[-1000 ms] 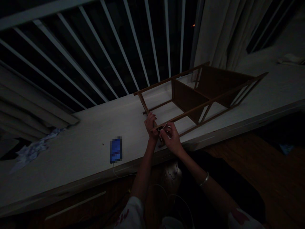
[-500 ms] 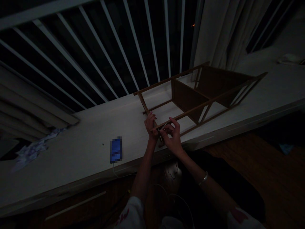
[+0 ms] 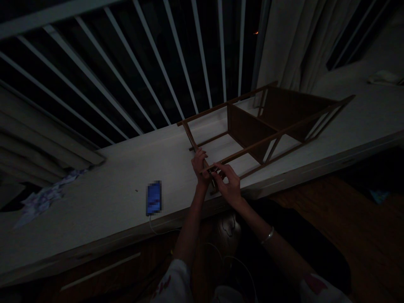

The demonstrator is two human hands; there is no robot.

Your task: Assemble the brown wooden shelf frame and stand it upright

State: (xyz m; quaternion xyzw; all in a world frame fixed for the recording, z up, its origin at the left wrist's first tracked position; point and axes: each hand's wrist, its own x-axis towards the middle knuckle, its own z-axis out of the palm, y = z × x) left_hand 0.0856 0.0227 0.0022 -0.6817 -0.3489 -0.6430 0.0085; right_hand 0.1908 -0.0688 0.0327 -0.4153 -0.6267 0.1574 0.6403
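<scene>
Left fingers (image 3: 199, 155) clamp the frame (image 3: 248, 128) (near the ledge's edge (image 3: 178, 211)); right fingers (image 3: 226, 169) at frame's corner, hold unclear.

Brown shelf frame (image 3: 248, 130) sideways on pale ledge (image 3: 116, 181)

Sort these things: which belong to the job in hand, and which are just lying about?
In the job:
wooden rack
left hand, gripping its end
right hand, at the same end
anything smaller: too dark to tell

Lying about:
phone on white ledge
crumpled cloth or paper
</scene>
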